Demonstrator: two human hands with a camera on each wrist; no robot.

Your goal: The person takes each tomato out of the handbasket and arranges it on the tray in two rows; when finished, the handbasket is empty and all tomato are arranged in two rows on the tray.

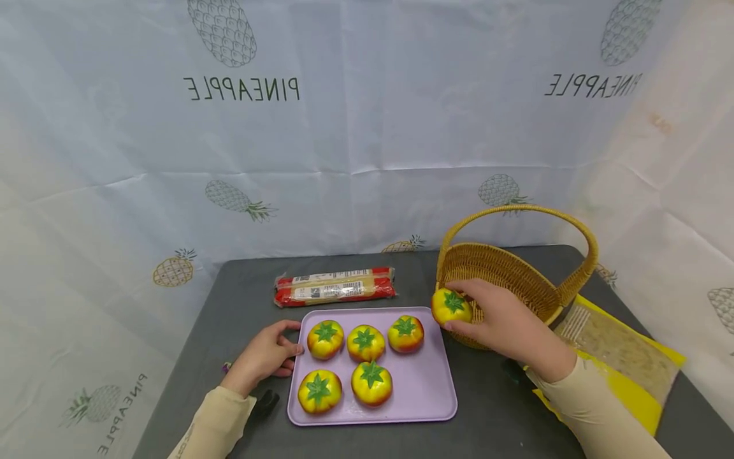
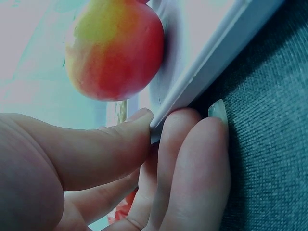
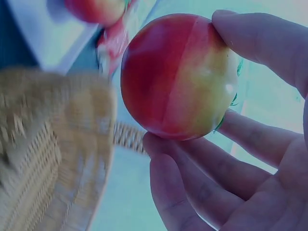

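My right hand (image 1: pixel 497 317) holds a yellow-red toy tomato (image 3: pixel 175 79) with a green star-shaped leaf cap, thumb on one side and fingers on the other. That tomato is between the tray's far right corner and the wicker basket (image 1: pixel 493 261), in front of the basket's left side. With thumb and fingers, my left hand (image 1: pixel 268 352) pinches the left rim of a lilac tray (image 1: pixel 421 395). Several more toy tomatoes (image 1: pixel 319 391) sit on the tray in two rows, leaf caps up. One of these tomatoes (image 2: pixel 115 50) is close above the left thumb in the left wrist view.
Behind the tray lies a red-and-clear packet (image 1: pixel 335 287) that looks like dry noodles. A yellow packet (image 1: pixel 625 357) lies right of the basket, partly under the right forearm. The basket's tall handle (image 1: pixel 516 209) arches over it. A pineapple-print curtain (image 1: pixel 367 127) hangs behind the dark table (image 1: pixel 241 293).
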